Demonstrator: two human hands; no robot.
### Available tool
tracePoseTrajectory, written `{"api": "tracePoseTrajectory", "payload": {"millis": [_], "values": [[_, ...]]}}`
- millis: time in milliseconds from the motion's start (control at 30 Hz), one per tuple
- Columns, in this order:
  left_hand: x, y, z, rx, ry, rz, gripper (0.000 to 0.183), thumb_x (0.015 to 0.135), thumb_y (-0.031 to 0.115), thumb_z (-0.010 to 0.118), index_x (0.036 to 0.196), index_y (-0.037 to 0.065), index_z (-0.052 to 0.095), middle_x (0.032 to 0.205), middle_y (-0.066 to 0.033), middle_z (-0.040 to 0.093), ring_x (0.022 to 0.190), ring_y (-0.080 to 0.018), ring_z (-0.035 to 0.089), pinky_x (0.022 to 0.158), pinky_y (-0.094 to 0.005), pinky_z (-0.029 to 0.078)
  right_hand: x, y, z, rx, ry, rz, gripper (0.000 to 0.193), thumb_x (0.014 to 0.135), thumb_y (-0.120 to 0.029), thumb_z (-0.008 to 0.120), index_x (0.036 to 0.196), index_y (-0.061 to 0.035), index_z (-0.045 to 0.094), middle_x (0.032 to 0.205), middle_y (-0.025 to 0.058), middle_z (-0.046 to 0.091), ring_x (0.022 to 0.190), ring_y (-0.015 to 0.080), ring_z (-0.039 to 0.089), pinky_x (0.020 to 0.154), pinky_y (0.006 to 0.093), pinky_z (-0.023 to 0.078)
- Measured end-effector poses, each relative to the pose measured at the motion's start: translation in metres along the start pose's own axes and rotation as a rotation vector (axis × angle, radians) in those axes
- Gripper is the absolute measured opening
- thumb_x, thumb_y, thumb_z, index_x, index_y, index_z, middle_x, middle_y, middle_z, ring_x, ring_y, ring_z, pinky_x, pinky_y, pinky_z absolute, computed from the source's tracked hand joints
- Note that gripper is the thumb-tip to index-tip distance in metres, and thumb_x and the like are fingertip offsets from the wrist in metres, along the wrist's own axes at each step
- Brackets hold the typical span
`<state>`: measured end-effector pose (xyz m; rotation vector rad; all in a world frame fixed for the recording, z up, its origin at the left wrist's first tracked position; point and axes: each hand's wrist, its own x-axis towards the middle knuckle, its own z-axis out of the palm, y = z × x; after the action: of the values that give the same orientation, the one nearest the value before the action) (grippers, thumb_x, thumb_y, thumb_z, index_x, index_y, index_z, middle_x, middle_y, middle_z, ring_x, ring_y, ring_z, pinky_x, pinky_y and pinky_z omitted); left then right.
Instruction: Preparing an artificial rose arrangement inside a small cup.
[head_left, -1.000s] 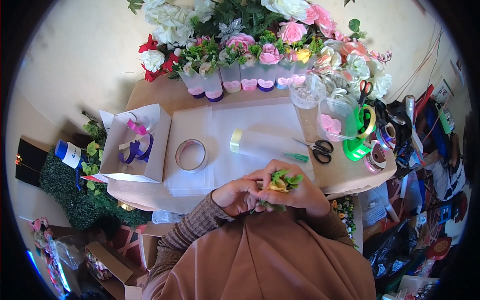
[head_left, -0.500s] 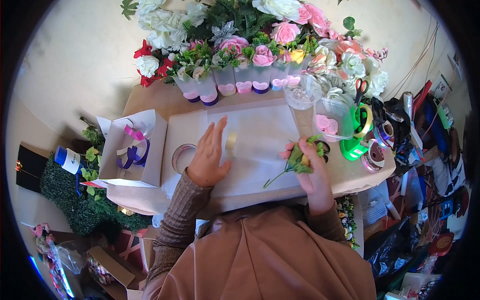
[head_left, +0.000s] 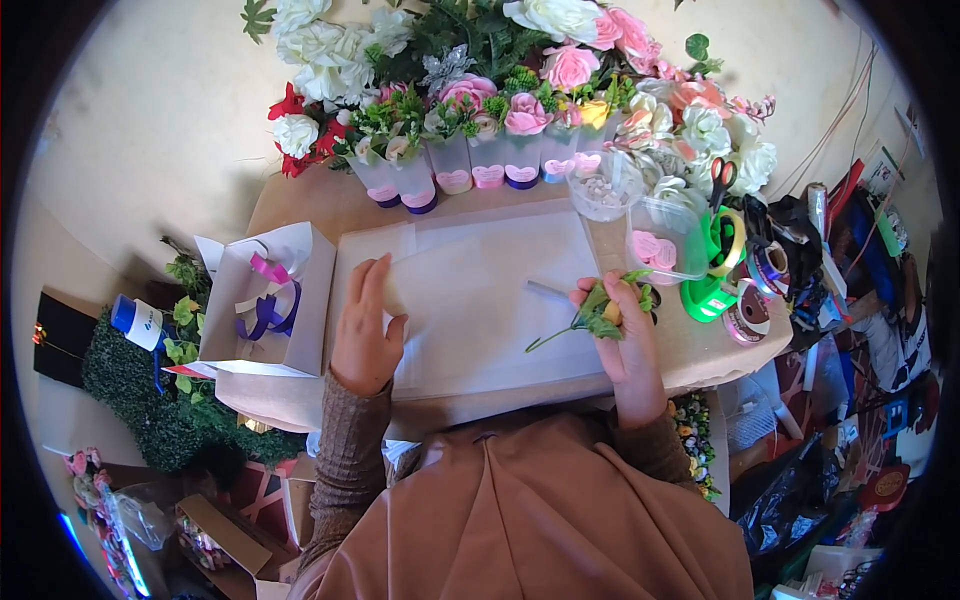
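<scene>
My left hand [head_left: 364, 330] is over the left part of the white sheets [head_left: 490, 340], its fingers stretched out and nothing seen in its grip. It covers the spot where a tape roll lay, and a faint yellowish patch shows beside its fingers. Off to the right, my right hand [head_left: 628, 345] holds an artificial flower sprig [head_left: 603, 308] with green leaves and a thin stem pointing down-left. A narrow grey blade [head_left: 547, 291] juts out left from behind the sprig, and a dark loop shows at the palm's other side, like scissors in the same hand.
An open white box [head_left: 265, 305] with purple and pink ribbon stands left. Frosted vases of artificial flowers [head_left: 522, 155] line the back. At right are clear tubs [head_left: 605, 190], one with pink heart labels [head_left: 655, 250], a green tape dispenser [head_left: 708, 298] and ribbon spools [head_left: 746, 318].
My left hand has shifted left and now hides the tape roll. The yellowish patch is no longer at mid-sheet. My right hand has stayed nearly in place with the sprig; the grey blade now shows.
</scene>
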<state>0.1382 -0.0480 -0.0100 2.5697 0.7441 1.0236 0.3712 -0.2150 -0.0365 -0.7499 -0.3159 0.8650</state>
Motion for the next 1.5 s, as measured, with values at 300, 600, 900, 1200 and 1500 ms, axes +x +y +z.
{"api": "tracePoseTrajectory", "payload": {"millis": [300,600,900,1200,1500], "values": [[-0.027,0.035,0.039,-0.504,-0.021,-0.363,0.063,0.058,0.011,0.079,0.114,0.001,0.051,0.105,-0.0139,0.049,0.095,-0.0296,0.053,0.074,-0.0341,0.047,-0.006,-0.031,0.025,-0.046,-0.037,-0.267,0.012,0.089,-0.016,0.058,0.094,-0.0098,0.050,0.090,0.0123,0.062,0.081,0.0234,0.063,0.070,0.0325,0.050],[-0.035,0.048,0.063,-0.073,-0.148,-0.192,0.079,0.051,0.043,0.083,0.108,-0.001,0.051,0.101,-0.0147,0.052,0.100,-0.0333,0.049,0.090,-0.0428,0.032,-0.011,-0.057,0.066,-0.184,-0.216,-0.562,0.012,0.089,-0.011,0.056,0.094,-0.0082,0.045,0.090,0.0158,0.062,0.080,0.0256,0.065,0.076,0.0349,0.051],[-0.031,0.033,0.040,-0.192,-0.346,-0.102,0.095,0.055,0.041,0.083,0.127,-0.002,0.039,0.119,-0.0176,0.048,0.108,-0.0331,0.044,0.095,-0.0441,0.028,0.002,-0.035,0.082,-0.349,-0.482,-0.477,0.016,0.085,0.007,0.055,0.092,-0.0039,0.045,0.092,0.0138,0.061,0.086,0.0218,0.065,0.079,0.0323,0.051],[-0.033,0.037,0.043,-0.574,-0.460,-0.112,0.088,0.066,0.013,0.077,0.139,0.004,0.027,0.121,-0.0182,0.049,0.109,-0.0317,0.050,0.094,-0.0392,0.036,0.009,-0.037,0.101,-0.730,-0.757,-0.326,0.017,0.082,-0.006,0.064,0.086,-0.0083,0.048,0.086,0.0067,0.066,0.088,0.0158,0.064,0.100,0.0418,0.036],[-0.041,0.041,0.046,-0.533,-0.356,-0.092,0.067,0.064,0.010,0.077,0.122,0.000,0.046,0.111,-0.0181,0.053,0.102,-0.0356,0.053,0.091,-0.0402,0.041,0.023,-0.044,0.108,-1.095,-1.094,-0.194,0.016,0.080,-0.008,0.064,0.092,-0.0069,0.053,0.083,0.0042,0.065,0.092,0.0191,0.065,0.108,0.0464,0.027]]}}
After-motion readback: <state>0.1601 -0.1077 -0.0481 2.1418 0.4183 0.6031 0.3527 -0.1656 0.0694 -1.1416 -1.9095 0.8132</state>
